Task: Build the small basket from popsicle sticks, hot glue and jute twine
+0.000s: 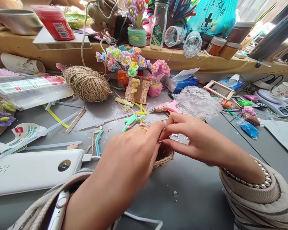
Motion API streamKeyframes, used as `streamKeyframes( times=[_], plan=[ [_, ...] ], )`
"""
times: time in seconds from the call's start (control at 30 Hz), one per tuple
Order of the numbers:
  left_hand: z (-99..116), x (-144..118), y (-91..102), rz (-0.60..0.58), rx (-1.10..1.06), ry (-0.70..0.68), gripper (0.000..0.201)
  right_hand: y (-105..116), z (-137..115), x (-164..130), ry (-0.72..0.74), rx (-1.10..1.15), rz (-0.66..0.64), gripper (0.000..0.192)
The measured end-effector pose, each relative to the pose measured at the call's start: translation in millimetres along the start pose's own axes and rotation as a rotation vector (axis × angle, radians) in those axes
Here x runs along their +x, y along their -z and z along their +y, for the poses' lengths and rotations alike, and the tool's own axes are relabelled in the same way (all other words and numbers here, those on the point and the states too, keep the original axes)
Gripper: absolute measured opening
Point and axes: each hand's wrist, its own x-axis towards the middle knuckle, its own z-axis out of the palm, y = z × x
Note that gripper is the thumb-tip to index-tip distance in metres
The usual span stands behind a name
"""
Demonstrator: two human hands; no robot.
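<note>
Between my two hands stands a small round basket [163,160] wound in brown jute twine; its dark inside and near rim show, while the rest is hidden behind my fingers. My left hand [131,148] is closed at the basket's left side, its fingertips pressed to the far part of the rim. My right hand [190,135] reaches in from the right and pinches at the same spot, fingertips touching those of the left. Any small piece between the fingertips is too hidden to make out. Behind the hands lies a pink hot glue gun [166,107].
A ball of jute twine [87,83] rests at the back left, near pipe-cleaner flowers [132,60]. Glue sticks [51,146] and a white power bank [36,171] lie left. A crumpled plastic bag [199,101] and a small scale [275,102] are right.
</note>
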Motion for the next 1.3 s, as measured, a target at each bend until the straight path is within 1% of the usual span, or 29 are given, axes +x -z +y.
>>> streamKeyframes(
  times=[0.33, 0.47, 0.6, 0.77, 0.93, 1.07, 1.3],
  plan=[
    [3.1, 1.2, -4.3, 0.018, -0.028, 0.026, 0.027, 0.0, -4.8, -1.9, -0.016, -0.041, 0.042, 0.014],
    [4.1, 0.7, -4.6, 0.021, -0.033, 0.048, 0.028, -0.1, -9.0, -2.5, -0.041, -0.116, 0.038, 0.015],
    [4.3, 0.5, -4.5, 0.031, -0.039, 0.053, 0.028, 1.5, -11.1, 0.5, -0.059, -0.172, 0.004, 0.017],
    [3.3, 0.3, -5.0, 0.029, -0.042, 0.059, 0.026, 7.1, -9.3, 6.3, -0.029, -0.203, -0.04, 0.018],
    [3.8, 1.2, -4.3, -0.013, -0.055, 0.08, 0.023, 12.5, -5.0, 9.7, 0.036, -0.2, -0.08, 0.019],
    [4.7, 3.3, -4.3, -0.019, -0.038, 0.074, 0.021, 14.5, -3.3, 11.6, 0.042, -0.21, -0.096, 0.018],
    [4.7, 3.9, -5.3, -0.027, -0.04, 0.076, 0.024, 13.0, -2.0, 11.1, 0.041, -0.168, -0.113, 0.019]
  ],
)
